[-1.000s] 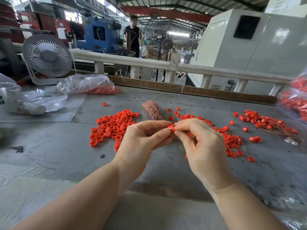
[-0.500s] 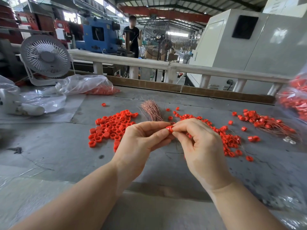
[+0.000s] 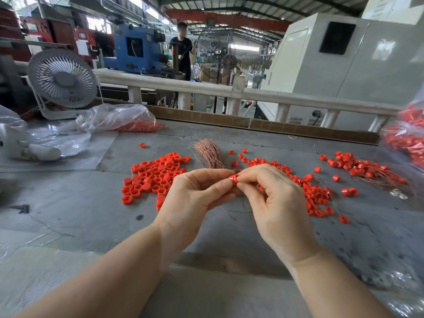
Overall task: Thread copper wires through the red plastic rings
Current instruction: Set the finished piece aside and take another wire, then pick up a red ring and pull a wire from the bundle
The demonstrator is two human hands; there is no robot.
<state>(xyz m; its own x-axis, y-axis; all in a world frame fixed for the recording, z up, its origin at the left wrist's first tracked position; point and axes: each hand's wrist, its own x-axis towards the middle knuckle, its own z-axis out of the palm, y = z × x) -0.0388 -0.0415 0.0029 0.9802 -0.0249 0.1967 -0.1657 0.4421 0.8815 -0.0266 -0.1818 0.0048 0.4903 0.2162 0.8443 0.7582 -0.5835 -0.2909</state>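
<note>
A grey bench (image 3: 68,216) in a factory hall, a white fan (image 3: 62,79) at its far left. Just before the copper wires (image 3: 210,154), the left hand (image 3: 195,198) and right hand (image 3: 275,203) meet, fingertips pinching one red ring (image 3: 233,179); loose rings (image 3: 156,175) lie left of the wires.

Both forearms are bare, each grip without gloves or rings.

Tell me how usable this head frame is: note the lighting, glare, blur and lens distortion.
Head view: even daylight, soft shadows under both hands; the left hand and right hand pinching the red ring are sharp; glare on the plastic bag and bright roof openings; wide-angle bend curves the white railing; the copper wire bundle is clear, single wires hard to see.
</note>
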